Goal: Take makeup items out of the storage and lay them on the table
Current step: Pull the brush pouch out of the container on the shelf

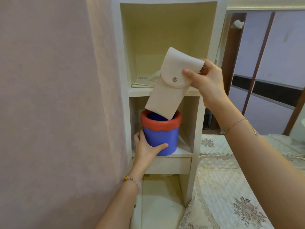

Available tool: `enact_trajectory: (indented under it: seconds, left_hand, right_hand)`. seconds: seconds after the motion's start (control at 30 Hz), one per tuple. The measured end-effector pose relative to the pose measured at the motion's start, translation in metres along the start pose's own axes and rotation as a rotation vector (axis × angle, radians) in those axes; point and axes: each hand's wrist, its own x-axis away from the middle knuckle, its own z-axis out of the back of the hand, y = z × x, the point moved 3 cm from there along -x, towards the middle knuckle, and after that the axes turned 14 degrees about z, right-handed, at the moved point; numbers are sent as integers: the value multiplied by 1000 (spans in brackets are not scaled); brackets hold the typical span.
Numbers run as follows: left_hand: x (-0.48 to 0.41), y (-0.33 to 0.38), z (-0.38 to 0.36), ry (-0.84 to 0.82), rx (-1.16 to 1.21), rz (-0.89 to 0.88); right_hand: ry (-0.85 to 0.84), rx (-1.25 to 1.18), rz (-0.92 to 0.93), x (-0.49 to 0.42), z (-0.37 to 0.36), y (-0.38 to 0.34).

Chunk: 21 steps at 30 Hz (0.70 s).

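A blue pot with a red wavy rim (160, 138) stands on the middle shelf of a narrow white shelf unit (194, 129). My left hand (146, 148) grips the pot's lower left side. My right hand (204, 78) pinches the top edge of a cream pouch with a metal snap button (166, 90). The pouch hangs tilted, its lower corner just inside the pot's mouth. Whatever else lies inside the pot is hidden.
A table under a lace-patterned cloth (227, 187) lies to the right of the shelf. Papers (143, 82) rest on the upper shelf. A pink wall (57, 104) closes the left side. Wardrobe doors (272, 63) stand behind on the right.
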Motion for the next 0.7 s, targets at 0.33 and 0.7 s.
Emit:
enact_trajectory:
  seconds: [0.33, 0.7]
  left_hand:
    - [-24, 6, -4, 13, 12, 24]
    - [-26, 1, -2, -60, 144, -7]
  right_hand:
    - [41, 4, 18, 7, 11, -10]
    - [-43, 12, -249, 74, 21, 30]
